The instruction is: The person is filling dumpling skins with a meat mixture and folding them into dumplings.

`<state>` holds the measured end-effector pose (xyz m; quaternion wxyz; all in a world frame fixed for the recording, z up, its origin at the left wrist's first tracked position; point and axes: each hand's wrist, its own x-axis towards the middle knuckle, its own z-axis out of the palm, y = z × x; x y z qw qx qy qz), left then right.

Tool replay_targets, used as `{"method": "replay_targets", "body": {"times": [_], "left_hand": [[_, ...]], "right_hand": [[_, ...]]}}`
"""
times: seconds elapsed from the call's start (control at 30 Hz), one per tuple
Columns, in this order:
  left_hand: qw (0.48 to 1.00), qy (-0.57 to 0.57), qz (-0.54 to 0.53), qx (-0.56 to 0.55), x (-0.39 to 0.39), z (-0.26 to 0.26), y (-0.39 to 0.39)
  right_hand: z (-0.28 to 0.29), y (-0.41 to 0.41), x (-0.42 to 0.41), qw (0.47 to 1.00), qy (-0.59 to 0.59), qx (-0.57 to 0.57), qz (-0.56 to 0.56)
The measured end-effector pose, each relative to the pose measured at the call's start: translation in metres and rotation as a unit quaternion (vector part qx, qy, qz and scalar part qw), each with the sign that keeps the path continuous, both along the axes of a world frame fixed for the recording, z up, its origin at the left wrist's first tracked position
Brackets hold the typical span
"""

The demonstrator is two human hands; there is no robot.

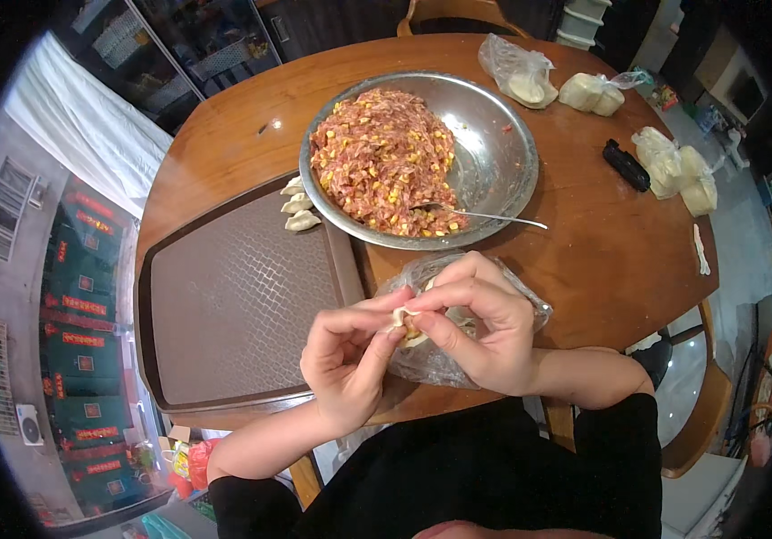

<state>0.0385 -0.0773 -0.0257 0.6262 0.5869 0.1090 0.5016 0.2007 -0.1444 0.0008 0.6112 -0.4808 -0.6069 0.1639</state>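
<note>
Between the fingertips of both hands is a partly folded dumpling [414,336], its pale wrapper pinched at the upper edge and some filling showing. My left hand [352,354] grips its left side, and my right hand [484,323] pinches the right side. Under the hands lies an open clear plastic bag [527,296] with pale wrappers partly hidden in it. Beyond stands a large steel bowl [494,182] of minced meat filling with corn [382,158]; a metal spoon [494,216] rests in it, handle over the rim. Several folded dumplings [302,221] sit at the brown tray's [244,290] upper right corner.
Bagged stacks of wrappers [526,86], [591,93] and more bags [679,168] lie along the far right of the wooden table [602,269]. Near them are a black object [626,166] and a pale strip [701,249]. Wooden chairs [706,411] stand at the right and far side.
</note>
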Motion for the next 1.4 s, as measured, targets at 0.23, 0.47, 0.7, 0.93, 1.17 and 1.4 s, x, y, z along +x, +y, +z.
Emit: {"method": "replay_targets", "body": {"times": [0.23, 0.47, 0.7, 0.93, 1.17, 1.4], "left_hand": [[0.991, 0.020, 0.023, 0.129, -0.003, -0.004, 0.008], [0.974, 0.013, 0.024, 0.226, -0.004, -0.002, 0.012], [0.988, 0.065, 0.037, 0.132, -0.003, 0.010, 0.008], [0.999, 0.041, 0.000, 0.019, -0.004, 0.002, 0.012], [0.997, 0.013, -0.052, -0.058, -0.002, 0.001, 0.011], [0.998, 0.023, -0.006, -0.066, 0.000, -0.003, 0.012]], "right_hand": [[0.007, -0.002, 0.003, 0.995, -0.090, 0.035, 0.025], [0.009, -0.004, 0.003, 0.991, -0.114, 0.057, 0.050], [0.010, -0.001, 0.008, 0.988, -0.127, 0.066, 0.061], [0.006, 0.002, 0.000, 0.999, -0.018, 0.009, 0.033], [-0.002, 0.009, 0.008, 0.996, -0.082, 0.026, 0.006], [-0.003, 0.008, 0.001, 1.000, 0.015, -0.024, 0.005]]}}
